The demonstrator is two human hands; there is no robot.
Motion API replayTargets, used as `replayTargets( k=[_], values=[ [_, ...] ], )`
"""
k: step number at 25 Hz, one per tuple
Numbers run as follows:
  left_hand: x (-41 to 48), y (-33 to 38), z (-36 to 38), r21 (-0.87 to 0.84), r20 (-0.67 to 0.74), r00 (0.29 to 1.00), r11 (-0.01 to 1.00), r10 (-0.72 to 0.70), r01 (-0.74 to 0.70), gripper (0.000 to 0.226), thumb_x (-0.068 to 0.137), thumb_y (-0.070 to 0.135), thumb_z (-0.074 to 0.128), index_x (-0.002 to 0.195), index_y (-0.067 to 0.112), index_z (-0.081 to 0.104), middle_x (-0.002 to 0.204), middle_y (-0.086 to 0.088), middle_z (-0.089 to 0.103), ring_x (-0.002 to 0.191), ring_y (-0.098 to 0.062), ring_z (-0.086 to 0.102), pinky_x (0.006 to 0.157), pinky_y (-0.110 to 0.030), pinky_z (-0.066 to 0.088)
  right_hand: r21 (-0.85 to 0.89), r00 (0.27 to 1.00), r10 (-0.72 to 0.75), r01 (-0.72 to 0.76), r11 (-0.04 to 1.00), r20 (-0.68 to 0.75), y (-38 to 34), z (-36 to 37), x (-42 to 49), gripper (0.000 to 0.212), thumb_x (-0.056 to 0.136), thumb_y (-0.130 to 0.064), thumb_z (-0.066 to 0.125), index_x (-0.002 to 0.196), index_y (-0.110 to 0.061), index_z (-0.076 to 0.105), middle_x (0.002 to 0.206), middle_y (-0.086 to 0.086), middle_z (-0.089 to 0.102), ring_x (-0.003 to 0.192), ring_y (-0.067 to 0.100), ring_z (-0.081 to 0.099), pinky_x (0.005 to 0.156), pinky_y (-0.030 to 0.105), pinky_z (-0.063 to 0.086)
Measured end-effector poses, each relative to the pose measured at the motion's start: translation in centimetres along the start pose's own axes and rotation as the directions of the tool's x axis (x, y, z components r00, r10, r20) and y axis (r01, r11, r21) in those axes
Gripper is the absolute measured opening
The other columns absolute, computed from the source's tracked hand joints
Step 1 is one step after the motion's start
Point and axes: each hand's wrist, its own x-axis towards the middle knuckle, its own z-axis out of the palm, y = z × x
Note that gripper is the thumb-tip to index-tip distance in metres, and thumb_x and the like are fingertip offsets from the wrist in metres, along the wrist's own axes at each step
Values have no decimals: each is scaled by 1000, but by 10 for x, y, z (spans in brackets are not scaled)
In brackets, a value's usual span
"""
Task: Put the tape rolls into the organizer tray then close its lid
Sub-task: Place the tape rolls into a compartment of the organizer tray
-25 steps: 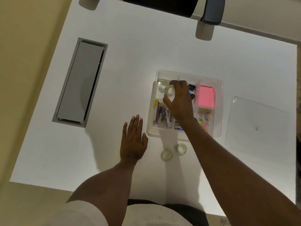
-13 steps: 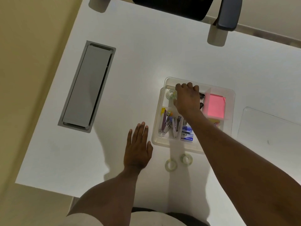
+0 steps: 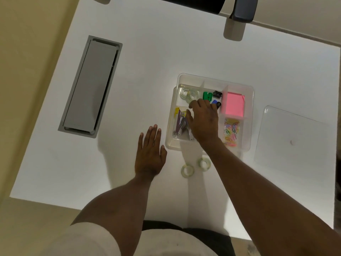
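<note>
Head view, the only one we are getting. We are looking down at a white table [image 3: 184,43] with a clear organizer tray [image 3: 251,119] near the middle and its clear lid [image 3: 291,137] lying flat to the tray's right, apart from it. Two tape rolls [image 3: 190,94] are sitting in the tray's far-left compartment, touching or slightly overlapping. Two more are waiting on the table just in front of the tray's near wall: the nearer tape roll [image 3: 187,171] and the farther tape roll [image 3: 204,163], side by side, lying flat with their holes facing up. We are seeing the right hand [image 3: 203,122] hovering over the tray's left half, fingers loosely curled and pointing toward the far-left compartment; nothing shows between them, so we are reading it as empty, though the palm side is hidden. The left hand [image 3: 150,154] is resting flat on the table, fingers straight and together, just left of the tray's near corner. The relation we are watching: both loose rolls are lying behind the right hand, toward the body, close under the right forearm. The left hand is sitting just beside them on its right, arguably nearer. Being rings, they are offering no long axis, so any pinch across the rim should do.
</note>
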Motion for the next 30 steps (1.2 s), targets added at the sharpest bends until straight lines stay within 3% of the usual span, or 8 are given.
replayTargets(
  k=[2,4,9,13,17,21,26,30],
  values=[
    [1,-3,-1,14,-24,999,1000,-26,26,65,106,34,40,166,15,21,176,-5,17,165,-20,10,133,-52,16,89,999,19,-15,996,-44,-6,-2,-22,13,96,-27,60,97,-14,63,90,5,62,86,24,55,81,40,45],
    [-43,22,12,6,-15,997,997,71,-71,65,107,35,39,166,15,22,176,-5,18,164,-20,10,133,-52,16,77,994,92,-87,993,-63,8,-18,-118,13,97,-25,58,95,-13,62,87,5,61,82,23,54,75,39,45],
    [-35,11,10,14,-17,999,999,33,-33,64,107,35,36,166,15,21,176,-6,17,165,-20,10,133,-51,14,133,993,108,-113,985,47,15,-1,-198,12,93,-23,64,97,-12,64,96,7,64,89,25,58,78,39,49],
    [-30,10,8,18,-57,998,999,39,-38,64,106,33,38,165,13,24,175,-7,20,164,-21,13,133,-50,14,143,964,193,-220,965,181,24,4,-240,40,88,-26,69,125,-14,61,129,8,61,120,27,55,101,38,46],
    [-31,10,7,6,-67,997,999,38,-38,63,107,34,35,165,13,23,175,-7,20,164,-21,14,133,-51,14,103,942,168,-205,973,289,32,8,-261,69,86,-11,65,150,-16,43,161,9,37,149,26,32,120,41,33],
    [-32,10,7,0,-70,997,999,43,-43,63,107,34,35,165,13,24,175,-7,21,164,-21,15,133,-50,14,7,949,179,-187,982,259,37,9,-256,66,85,-9,68,147,-16,47,155,12,45,135,31,45,107,44,43],
    [-32,10,7,-4,-68,997,999,35,-35,63,107,33,37,165,13,23,175,-6,20,164,-20,13,133,-50,14,-24,959,164,-163,986,232,43,9,-237,54,82,-15,77,133,-12,58,125,13,61,113,32,58,93,42,48],
    [-30,9,7,0,-50,998,1000,29,-29,64,107,34,37,166,14,21,176,-6,18,164,-19,10,134,-49,13,152,977,153,-175,973,146,36,-2,-225,49,85,-30,77,128,-13,60,125,12,59,112,27,55,94,37,50]
  ],
)
